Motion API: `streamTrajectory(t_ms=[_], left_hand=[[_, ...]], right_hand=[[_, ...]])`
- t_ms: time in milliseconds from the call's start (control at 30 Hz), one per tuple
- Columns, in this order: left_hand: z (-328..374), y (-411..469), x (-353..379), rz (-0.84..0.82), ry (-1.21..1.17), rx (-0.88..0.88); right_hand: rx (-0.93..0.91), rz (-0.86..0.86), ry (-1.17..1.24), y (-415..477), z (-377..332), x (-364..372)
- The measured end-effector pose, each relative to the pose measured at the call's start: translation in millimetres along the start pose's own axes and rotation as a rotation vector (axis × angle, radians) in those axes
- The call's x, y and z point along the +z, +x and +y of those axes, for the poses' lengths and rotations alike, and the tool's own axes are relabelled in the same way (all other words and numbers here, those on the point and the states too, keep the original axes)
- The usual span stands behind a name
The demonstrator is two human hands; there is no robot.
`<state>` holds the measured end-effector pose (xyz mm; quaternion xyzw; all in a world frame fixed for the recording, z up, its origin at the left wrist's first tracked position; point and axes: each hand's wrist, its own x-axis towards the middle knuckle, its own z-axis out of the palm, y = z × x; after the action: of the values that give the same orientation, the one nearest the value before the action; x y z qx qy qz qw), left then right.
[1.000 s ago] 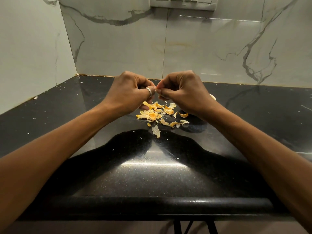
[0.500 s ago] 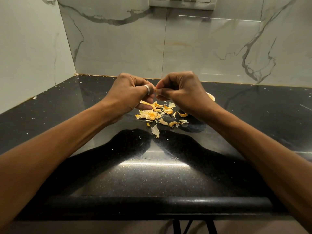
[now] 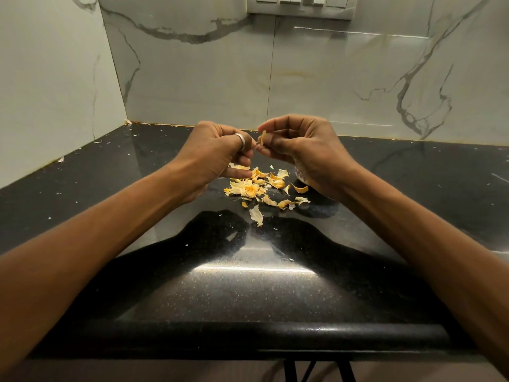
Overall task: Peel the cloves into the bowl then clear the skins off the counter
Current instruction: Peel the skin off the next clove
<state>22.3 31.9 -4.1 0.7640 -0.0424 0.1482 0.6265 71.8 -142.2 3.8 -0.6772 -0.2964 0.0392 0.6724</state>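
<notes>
Both hands are raised above a heap of pale yellow garlic skins [image 3: 260,187] on the black counter [image 3: 248,293]. My left hand [image 3: 217,153], with a ring on one finger, has its fingers curled round a clove that is mostly hidden. My right hand [image 3: 300,147] pinches a thin strip of skin [image 3: 263,137] between thumb and forefinger, just right of the left fingertips. A small part of the bowl [image 3: 299,174] shows under my right wrist; the rest of it is hidden.
Marble walls close the counter at the back and left, with a switch plate [image 3: 300,5] high on the back wall. Tiny skin flecks [image 3: 59,159] lie along the left wall. The rounded front edge [image 3: 248,330] runs across near me.
My hands have lifted slightly and drawn a little apart. The right hand has pulled a strip of skin away from the clove in the left hand.
</notes>
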Motion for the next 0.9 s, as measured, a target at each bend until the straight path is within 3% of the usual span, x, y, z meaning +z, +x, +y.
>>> streamTrajectory(t_ms=[333,600,900], left_hand=[[2.8,-0.1,-1.0,0.05,0.06,0.018],[-2.4,1.5,-2.9,0.119,0.15,0.136],[-3.3,2.3,-2.2,0.056,0.179,0.147]], right_hand=[[0.016,0.02,-0.033,1.8,0.9,-3.8],[0.04,-0.024,-0.078,-0.8,-0.2,-0.1],[-0.048,-0.059,-0.171,-3.3,-0.6,1.2]])
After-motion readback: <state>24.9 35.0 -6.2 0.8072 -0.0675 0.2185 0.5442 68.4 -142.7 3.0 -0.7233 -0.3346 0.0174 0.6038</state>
